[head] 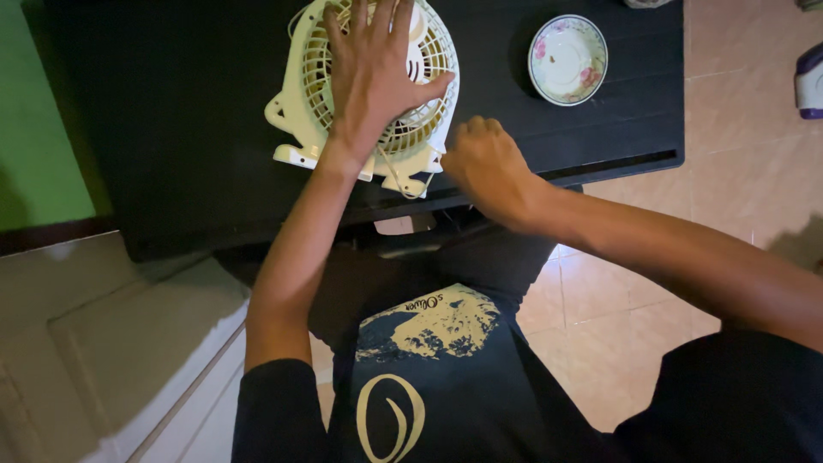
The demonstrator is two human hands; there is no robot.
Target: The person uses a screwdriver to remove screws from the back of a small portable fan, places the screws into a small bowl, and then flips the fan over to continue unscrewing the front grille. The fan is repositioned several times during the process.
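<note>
Black table [171, 129] bears one cream fan [317, 86] under the spread left hand [373, 73], one saucer [567, 58], right hand [489, 163] fisted.

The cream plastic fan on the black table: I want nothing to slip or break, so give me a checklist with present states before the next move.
1. Cream plastic fan lies flat on the black table: ok.
2. Left hand spread flat on the grille, steadying it: ok.
3. Right hand closed at the fan's near edge; what it grips: cannot tell.
4. Fan sits near the table's front edge: not ok.
5. Floral ceramic saucer stands apart from the fan: ok.
6. Thin cord hangs loose by the base: not ok.
</note>
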